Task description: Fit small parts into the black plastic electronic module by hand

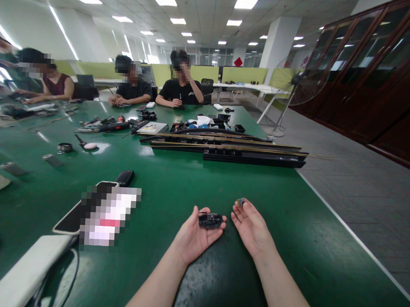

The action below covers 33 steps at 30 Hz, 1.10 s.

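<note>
Resting in the fingers of my left hand [195,238] is a small black plastic housing [210,220], with my thumb along its near end. The hand is palm up and its fingers curl under the part. To the right, my right hand [254,229] pinches a tiny grey and yellowish piece [241,202] between thumb and forefinger; its kind is too small to make out. The two hands are close together but apart, above the green tabletop [158,261].
Long black rails [254,160] with thin brass-coloured rods lie across the table ahead. A phone [85,211] and a white power strip [27,272] with cables are at left. Behind are tools [113,126] and several seated people. A standing fan [294,82] is at right.
</note>
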{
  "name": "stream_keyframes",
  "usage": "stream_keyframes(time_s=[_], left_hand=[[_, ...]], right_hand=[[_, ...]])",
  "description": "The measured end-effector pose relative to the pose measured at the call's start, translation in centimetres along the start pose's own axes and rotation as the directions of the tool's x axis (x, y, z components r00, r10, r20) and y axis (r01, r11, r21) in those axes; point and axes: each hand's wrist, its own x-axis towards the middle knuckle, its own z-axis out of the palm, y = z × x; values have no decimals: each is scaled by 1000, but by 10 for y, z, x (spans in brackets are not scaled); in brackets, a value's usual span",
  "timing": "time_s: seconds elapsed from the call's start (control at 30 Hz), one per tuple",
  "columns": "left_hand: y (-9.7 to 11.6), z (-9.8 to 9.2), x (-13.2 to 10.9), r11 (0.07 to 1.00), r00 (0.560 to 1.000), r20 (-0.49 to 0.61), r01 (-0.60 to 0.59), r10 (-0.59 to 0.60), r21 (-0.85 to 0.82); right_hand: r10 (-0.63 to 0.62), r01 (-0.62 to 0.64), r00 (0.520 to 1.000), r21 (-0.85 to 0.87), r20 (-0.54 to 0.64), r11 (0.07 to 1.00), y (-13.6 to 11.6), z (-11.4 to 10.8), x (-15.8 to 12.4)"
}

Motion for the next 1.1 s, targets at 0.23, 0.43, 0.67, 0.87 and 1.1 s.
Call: stream_keyframes(time_s=[0.23,0.43,0.67,0.87,1.1], left_hand=[[0,2,0,1000,1000,-28,-3,3,-8],[0,3,0,1000,999,-39,1,-1,0],[0,2,0,1000,999,-53,6,-6,-3],[-1,1,1,1000,998,-62,5,-6,-14],[-1,1,2,997,994,-104,-32,25,-68]], right_hand=[[24,-24,1000,44,-6,999,-1,1,-1],[18,-17,1000,29,-19,999,-1,3,-1],[-79,79,997,-81,3,994,2,7,-4],[-213,224,975,-330,70,917,9,8,-7],[-257,395,918,-642,302,657,15,4,-10]])
